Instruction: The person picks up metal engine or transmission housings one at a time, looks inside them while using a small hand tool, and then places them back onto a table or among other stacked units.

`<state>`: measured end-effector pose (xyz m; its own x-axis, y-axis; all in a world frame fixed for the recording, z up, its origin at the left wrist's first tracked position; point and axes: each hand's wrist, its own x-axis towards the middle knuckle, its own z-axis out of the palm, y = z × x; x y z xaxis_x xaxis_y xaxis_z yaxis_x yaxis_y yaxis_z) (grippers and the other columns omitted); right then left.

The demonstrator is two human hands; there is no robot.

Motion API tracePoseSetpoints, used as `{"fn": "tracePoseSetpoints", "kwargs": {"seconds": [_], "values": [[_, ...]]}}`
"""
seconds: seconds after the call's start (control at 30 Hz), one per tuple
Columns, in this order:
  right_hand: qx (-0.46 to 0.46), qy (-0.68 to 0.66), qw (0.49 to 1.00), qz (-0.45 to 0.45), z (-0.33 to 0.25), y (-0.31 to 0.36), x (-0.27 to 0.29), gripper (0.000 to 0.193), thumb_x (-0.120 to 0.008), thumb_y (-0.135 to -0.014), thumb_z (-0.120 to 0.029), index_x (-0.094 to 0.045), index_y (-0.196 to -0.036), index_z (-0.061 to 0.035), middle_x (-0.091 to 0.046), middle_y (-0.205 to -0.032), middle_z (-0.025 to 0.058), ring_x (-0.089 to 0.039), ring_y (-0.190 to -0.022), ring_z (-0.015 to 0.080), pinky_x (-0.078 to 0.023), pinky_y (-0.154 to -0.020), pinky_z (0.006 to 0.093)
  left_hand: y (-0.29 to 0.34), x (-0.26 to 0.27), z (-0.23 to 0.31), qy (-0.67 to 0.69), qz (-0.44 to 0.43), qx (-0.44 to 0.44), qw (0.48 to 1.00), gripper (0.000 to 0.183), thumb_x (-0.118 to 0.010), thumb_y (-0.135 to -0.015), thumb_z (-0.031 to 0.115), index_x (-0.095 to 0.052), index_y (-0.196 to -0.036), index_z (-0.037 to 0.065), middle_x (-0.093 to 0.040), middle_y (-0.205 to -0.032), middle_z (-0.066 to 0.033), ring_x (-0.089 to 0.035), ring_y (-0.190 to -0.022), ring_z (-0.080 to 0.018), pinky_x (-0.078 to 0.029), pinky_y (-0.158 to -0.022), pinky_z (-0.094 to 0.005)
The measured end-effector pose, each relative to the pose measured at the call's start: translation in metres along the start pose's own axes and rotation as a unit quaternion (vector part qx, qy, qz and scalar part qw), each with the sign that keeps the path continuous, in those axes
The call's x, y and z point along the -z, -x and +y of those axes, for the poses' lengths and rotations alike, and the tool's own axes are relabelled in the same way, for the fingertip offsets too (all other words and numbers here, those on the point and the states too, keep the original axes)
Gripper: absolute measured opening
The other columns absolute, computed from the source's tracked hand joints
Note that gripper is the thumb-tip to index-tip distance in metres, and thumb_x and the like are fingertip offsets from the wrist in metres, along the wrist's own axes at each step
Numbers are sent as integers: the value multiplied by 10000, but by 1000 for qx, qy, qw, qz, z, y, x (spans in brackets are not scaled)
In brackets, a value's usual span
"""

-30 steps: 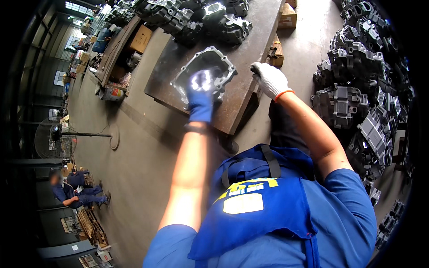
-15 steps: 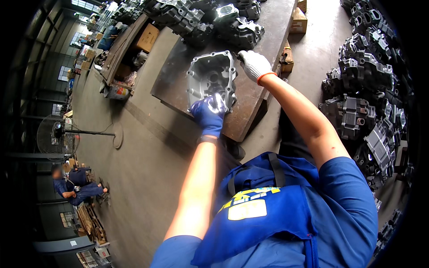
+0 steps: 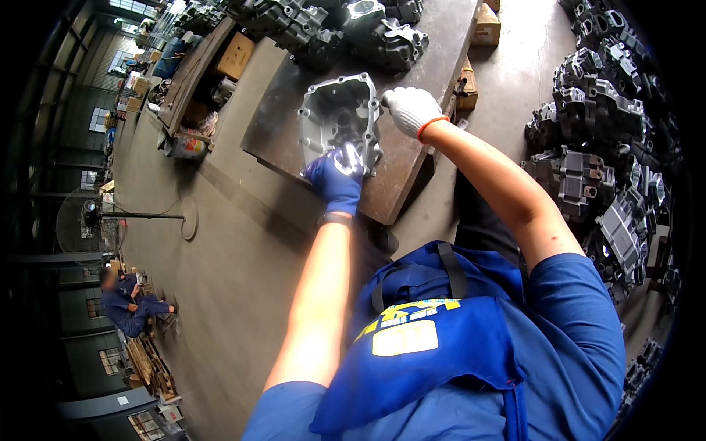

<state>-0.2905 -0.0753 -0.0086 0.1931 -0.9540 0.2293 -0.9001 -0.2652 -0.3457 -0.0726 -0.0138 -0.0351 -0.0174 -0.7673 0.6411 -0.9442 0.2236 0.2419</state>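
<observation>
A grey cast-metal housing (image 3: 312, 125) lies with its hollow side up on a dark metal table (image 3: 401, 158). Its flanged rim has several bolt bosses. My left hand (image 3: 338, 176), in a blue glove, is closed on the near rim, with the thumb side over the edge. My right hand (image 3: 413, 112), in a white knit glove with an orange cuff, is closed just beside the housing's right rim. A small dark tip shows at its fingers, but what it holds is mostly hidden.
More metal castings (image 3: 382, 40) are heaped at the table's far end. Stacked castings (image 3: 581, 176) stand on the right. Cardboard boxes (image 3: 485, 29) sit beyond the table's right edge. To the left are a wooden bench (image 3: 187, 81), a floor fan (image 3: 92, 214) and a seated person (image 3: 132, 301).
My right hand has come a little nearer to me along the housing's right rim. The left hand keeps its place on the near rim. The whole view has shifted slightly.
</observation>
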Motion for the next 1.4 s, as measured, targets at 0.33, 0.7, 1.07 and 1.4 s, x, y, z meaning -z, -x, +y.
{"fn": "tracePoseSetpoints", "kwargs": {"seconds": [0.33, 0.7, 1.07, 1.4], "values": [[-74, -66, 994, -52, -46, 35, 3, 250, -526, -938, -208, -700, -967, -31, -712, -938, 234, -700, -860, 406, -560, -777, 476, -3, 4, 7, -17, -36, 34, 999, 417, -618, -891, 384, -673, -570, 124, -638, -586, -135, -611, -560, -357, -448, -579, -452], [-59, -78, 995, -22, -75, 89, -11, 189, -497, -936, -171, -615, -975, -29, -697, -914, 220, -708, -831, 376, -568, -723, 466, 0, -5, 4, -23, -33, 43, 998, 375, -635, -853, 358, -671, -576, 108, -649, -599, -153, -627, -563, -358, -472, -579, -465], [-89, -291, 952, -1, -16, 162, -3, 260, -609, -873, -168, -658, -1110, -73, -704, -1029, 180, -669, -965, 375, -526, -835, 455, -13, 35, 59, 59, -174, -94, 979, 399, -802, -743, 432, -721, -947, 99, -700, -836, -150, -658, -798, -354, -499, -750, -486], [-140, -379, 913, 54, 11, 220, 50, 303, -618, -874, -277, -715, -1062, -60, -713, -957, 206, -683, -903, 378, -532, -814, 440, -88, 28, -23, 268, -235, 65, 932, 169, -625, -913, 75, -709, -855, -59, -708, -800, -103, -609, -660, -174, -503, -611, -332]]}}
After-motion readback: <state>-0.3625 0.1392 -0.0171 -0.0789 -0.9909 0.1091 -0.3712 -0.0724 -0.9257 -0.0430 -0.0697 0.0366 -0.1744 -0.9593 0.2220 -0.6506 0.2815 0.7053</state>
